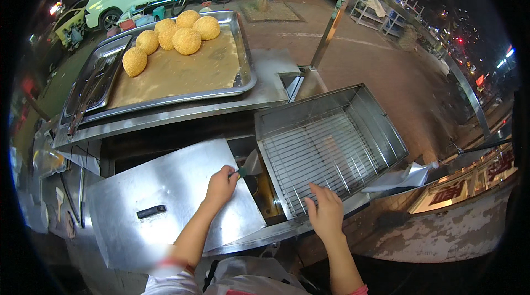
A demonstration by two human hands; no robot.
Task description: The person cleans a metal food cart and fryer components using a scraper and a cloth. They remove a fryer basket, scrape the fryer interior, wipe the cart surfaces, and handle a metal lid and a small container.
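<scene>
My left hand (223,183) grips the green handle of a scraper (251,164), whose broad metal blade points up and right over the dark gap beside a metal lid (182,183). A black handle (151,211) is fixed on that lid. My right hand (327,211) holds nothing, fingers apart, over the near edge of a metal box with a wire rack (323,150). Beneath the scraper, brownish oily residue shows in the gap.
Several sesame balls (187,41) sit on a large metal tray (248,67) behind the lid, beside a narrow tray with tongs (93,83). A metal post (331,25) rises behind the box. A brush (59,201) lies at the far left. Vehicles stand beyond.
</scene>
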